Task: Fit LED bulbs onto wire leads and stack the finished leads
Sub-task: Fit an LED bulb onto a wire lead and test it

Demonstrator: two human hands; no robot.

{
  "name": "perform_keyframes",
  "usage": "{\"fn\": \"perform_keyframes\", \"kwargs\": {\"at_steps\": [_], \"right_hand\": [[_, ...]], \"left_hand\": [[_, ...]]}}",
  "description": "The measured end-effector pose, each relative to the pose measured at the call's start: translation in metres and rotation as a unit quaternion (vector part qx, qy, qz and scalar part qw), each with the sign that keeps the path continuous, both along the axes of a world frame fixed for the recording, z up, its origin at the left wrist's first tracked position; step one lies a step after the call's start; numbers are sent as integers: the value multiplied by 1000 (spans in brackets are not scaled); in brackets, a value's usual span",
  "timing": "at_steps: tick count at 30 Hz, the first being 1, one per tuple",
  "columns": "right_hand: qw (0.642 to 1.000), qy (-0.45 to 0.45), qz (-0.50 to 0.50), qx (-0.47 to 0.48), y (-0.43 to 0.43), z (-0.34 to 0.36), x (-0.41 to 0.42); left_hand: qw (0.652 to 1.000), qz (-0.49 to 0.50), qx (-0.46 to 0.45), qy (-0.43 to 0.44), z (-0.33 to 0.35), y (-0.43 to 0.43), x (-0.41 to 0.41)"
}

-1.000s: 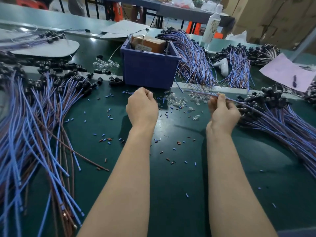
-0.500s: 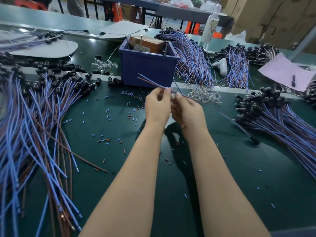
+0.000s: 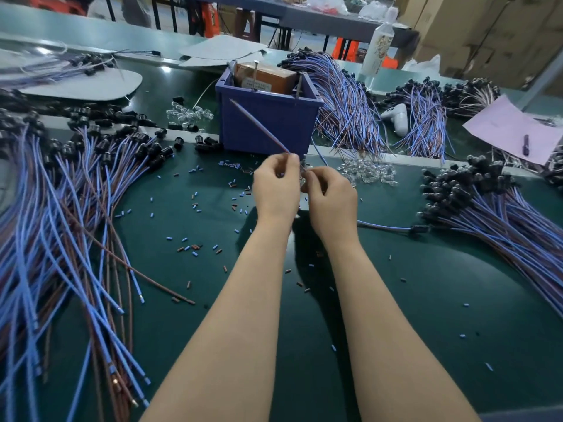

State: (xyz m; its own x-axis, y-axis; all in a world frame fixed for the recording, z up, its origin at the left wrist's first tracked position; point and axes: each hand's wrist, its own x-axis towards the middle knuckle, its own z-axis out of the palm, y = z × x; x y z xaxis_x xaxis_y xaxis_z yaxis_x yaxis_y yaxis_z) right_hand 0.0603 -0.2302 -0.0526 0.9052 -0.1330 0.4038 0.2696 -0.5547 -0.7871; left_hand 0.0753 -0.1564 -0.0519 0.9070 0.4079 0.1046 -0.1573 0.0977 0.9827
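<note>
My left hand pinches a blue and brown wire lead whose free end slants up and left in front of the blue bin. My right hand pinches the same lead just beside it, fingertips nearly touching the left ones. A small clear LED bulb glints between the two hands. The lead's tail runs right along the mat to its black holder. Loose clear bulbs lie just right of the hands. A stack of leads with black holders fans out on the right.
A big spread of leads covers the left of the green mat. The blue bin stands behind the hands, with more lead bundles, a white bottle and pink paper beyond. Bits of cut insulation dot the mat.
A second ago my hands were apart, the right one drawing a lead from the right stack, the left over the bulbs. They have met at the middle and the lead now tilts up steeply.
</note>
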Motion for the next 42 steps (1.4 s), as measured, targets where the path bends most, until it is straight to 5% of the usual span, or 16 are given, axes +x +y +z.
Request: {"fn": "perform_keyframes", "kwargs": {"at_steps": [5,15,23,42], "right_hand": [[999,16,-20,47,0,-2,2],[980,-6,-74,184,3,-2,9],[995,24,-43,87,5,-3,6],[997,32,-18,63,7,0,-1]], "left_hand": [[996,-57,66,19,-3,-4,1],[997,55,28,-39,2,2,-3],[997,17,76,-18,-3,4,1],[994,9,108,-6,3,1,-7]]}}
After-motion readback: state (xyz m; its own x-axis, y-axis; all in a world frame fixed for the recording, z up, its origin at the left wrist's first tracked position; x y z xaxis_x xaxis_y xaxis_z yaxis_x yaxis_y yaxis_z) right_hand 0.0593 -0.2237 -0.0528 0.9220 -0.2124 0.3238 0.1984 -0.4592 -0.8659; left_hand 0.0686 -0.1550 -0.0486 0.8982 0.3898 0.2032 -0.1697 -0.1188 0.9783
